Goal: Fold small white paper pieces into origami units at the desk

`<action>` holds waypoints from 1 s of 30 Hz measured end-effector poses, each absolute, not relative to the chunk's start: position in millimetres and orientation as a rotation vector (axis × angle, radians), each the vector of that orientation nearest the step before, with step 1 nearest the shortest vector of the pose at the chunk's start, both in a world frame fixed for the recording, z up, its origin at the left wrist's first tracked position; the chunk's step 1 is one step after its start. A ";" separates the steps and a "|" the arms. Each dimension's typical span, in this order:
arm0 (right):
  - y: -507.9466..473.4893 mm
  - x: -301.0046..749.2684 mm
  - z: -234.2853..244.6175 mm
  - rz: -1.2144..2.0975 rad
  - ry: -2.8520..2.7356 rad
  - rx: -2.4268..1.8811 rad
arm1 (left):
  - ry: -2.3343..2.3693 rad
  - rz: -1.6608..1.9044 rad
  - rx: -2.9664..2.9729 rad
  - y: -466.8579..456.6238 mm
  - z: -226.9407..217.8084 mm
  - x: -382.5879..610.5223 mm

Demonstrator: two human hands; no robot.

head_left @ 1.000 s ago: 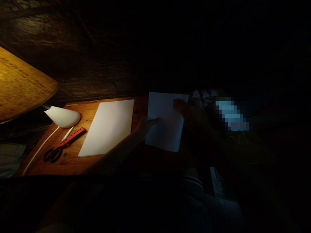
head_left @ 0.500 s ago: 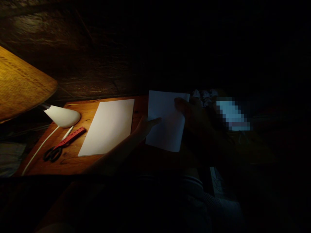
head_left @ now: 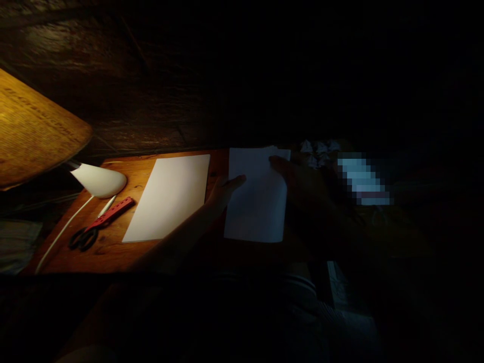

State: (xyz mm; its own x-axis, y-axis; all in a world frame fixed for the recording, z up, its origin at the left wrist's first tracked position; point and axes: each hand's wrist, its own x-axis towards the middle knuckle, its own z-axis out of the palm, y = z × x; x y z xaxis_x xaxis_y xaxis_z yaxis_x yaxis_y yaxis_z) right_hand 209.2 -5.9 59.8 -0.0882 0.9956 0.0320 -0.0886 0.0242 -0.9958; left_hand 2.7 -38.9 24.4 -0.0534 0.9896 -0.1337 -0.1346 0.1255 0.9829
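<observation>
A white sheet of paper (head_left: 257, 212) lies in the dim right part of a wooden table (head_left: 113, 252). My left hand (head_left: 224, 192) rests on its left edge, thumb over the sheet and fingers closed on it. At the sheet's top right corner my right hand (head_left: 293, 176) grips the paper, though its fingers are dark and hard to read. A second, larger white sheet (head_left: 168, 197) lies flat to the left under the lamp light, untouched.
A white desk lamp (head_left: 99, 181) with its cable stands at the table's left. Beside it lie red-handled scissors (head_left: 99, 223) and a white pen (head_left: 107, 205). A woven hat-like brim (head_left: 34, 136) fills the far left. Crumpled paper (head_left: 317, 149) sits behind my right hand.
The sheet in my hands has turned from a slight tilt to lie squarer with the table edge and dropped a little lower. Both hands stayed on it.
</observation>
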 end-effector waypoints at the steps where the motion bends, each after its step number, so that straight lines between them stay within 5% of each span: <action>1: -5.2 208.2 57.5 1.316 -1.215 -1.066 | 1.209 1.226 0.979 -38.4 24.0 2.0; 30: -21.0 207.9 72.2 1.333 -1.185 -1.063 | 1.072 1.349 1.105 -34.6 13.8 -0.3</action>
